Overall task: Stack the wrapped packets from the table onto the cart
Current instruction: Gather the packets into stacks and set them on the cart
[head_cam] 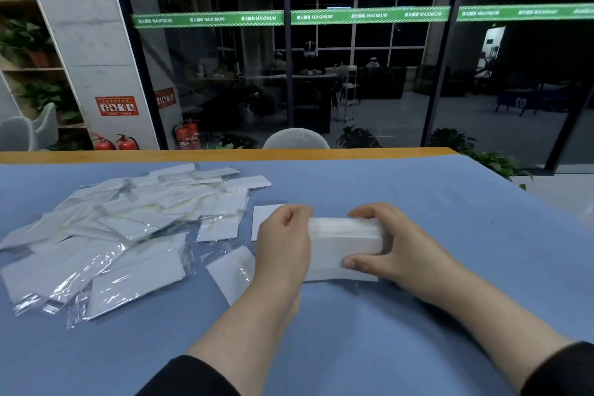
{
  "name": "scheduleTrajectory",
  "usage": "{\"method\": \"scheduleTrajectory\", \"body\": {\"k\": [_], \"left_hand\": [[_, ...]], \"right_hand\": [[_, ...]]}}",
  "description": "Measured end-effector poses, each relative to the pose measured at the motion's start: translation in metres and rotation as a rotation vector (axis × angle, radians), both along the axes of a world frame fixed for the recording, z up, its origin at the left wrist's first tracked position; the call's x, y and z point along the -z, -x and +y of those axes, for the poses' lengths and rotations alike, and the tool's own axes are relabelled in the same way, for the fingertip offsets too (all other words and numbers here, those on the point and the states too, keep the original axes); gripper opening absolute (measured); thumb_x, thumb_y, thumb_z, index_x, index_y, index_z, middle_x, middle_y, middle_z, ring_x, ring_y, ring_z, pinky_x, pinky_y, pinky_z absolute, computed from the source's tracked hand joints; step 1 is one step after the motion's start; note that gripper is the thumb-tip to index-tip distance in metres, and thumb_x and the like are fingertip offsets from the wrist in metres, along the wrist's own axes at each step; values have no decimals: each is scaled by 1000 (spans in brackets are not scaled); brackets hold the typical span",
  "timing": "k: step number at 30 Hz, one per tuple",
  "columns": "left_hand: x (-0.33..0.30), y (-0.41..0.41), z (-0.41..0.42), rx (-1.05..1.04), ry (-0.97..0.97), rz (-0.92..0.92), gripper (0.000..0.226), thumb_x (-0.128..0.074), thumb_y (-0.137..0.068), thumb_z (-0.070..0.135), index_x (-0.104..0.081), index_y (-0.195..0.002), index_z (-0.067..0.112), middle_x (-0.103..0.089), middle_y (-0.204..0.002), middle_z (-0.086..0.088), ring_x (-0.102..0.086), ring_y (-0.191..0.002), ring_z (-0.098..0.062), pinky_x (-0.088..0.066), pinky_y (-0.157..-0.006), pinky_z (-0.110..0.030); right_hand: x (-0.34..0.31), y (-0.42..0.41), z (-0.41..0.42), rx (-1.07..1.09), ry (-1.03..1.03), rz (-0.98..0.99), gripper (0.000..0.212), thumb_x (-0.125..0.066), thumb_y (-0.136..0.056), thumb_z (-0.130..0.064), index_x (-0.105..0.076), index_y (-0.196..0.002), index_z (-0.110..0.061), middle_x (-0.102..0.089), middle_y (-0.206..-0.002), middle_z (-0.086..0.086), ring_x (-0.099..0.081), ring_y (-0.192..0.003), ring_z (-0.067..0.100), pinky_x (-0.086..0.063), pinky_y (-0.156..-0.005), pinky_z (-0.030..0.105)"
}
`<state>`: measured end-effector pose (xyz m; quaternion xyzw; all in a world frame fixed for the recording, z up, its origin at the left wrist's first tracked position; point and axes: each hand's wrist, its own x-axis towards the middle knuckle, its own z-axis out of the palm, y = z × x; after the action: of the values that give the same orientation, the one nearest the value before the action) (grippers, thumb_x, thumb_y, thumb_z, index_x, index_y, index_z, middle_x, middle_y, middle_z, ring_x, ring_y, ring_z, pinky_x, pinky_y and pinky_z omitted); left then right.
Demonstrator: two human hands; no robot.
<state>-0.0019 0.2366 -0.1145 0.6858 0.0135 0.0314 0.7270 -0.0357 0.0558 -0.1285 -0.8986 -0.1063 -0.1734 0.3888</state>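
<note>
A stack of white wrapped packets stands on edge on the blue table, held between both hands. My left hand grips its left end with curled fingers. My right hand grips the right end, thumb along the front and fingers over the top. A loose heap of several white packets in clear wrap lies spread over the table's left half. Single packets lie flat just left of my left hand. No cart is in view.
The table's far edge is a wooden strip, with a grey chair back behind it. Beyond stand a glass wall, a pillar and red fire extinguishers. Potted plants sit past the table's right corner.
</note>
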Motion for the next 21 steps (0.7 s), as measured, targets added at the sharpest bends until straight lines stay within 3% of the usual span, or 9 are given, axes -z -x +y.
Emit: {"method": "scheduleTrajectory", "body": {"k": [4,9,13,17,21], "left_hand": [[-1,1,-2,-42,-59,-169,21,-57,-101,32,-69,-87,23,-66,-81,12,-57,-78,-7,-43,-69,-23],[7,-3,-2,10,-160,-135,18,-55,-101,22,-69,-90,20,-67,-85,14,-56,-77,0,-38,-60,-9],[8,-4,-2,14,-125,-133,13,-58,-100,26,-68,-92,23,-65,-85,12,-56,-77,-4,-39,-64,-17],[9,-5,-1,50,-205,-168,20,-52,-102,21,-70,-94,21,-66,-86,15,-53,-70,13,-37,-59,-7],[7,-4,-2,91,-275,-180,27,-44,-107,34,-68,-101,22,-63,-93,20,-52,-84,13,-37,-68,-8]], "right_hand": [[2,0,5,-38,-56,-57,43,-88,-75,-31,-60,-105,-43,-61,-110,-20,-60,-98,6,-45,-77,13],[0,3,-1,-43,8,45,57,-88,-75,-33,-52,-118,-45,-49,-118,-31,-51,-113,-4,-40,-87,8],[-4,5,-2,-65,118,29,54,-84,-80,-34,-53,-124,-44,-48,-121,-27,-50,-116,-4,-40,-93,11],[-5,7,-3,-58,177,70,54,-79,-83,-32,-51,-126,-49,-48,-122,-30,-53,-112,-3,-45,-91,18],[-5,6,-5,-11,151,69,51,-76,-83,-24,-53,-119,-51,-55,-117,-30,-56,-105,0,-46,-85,20]]}}
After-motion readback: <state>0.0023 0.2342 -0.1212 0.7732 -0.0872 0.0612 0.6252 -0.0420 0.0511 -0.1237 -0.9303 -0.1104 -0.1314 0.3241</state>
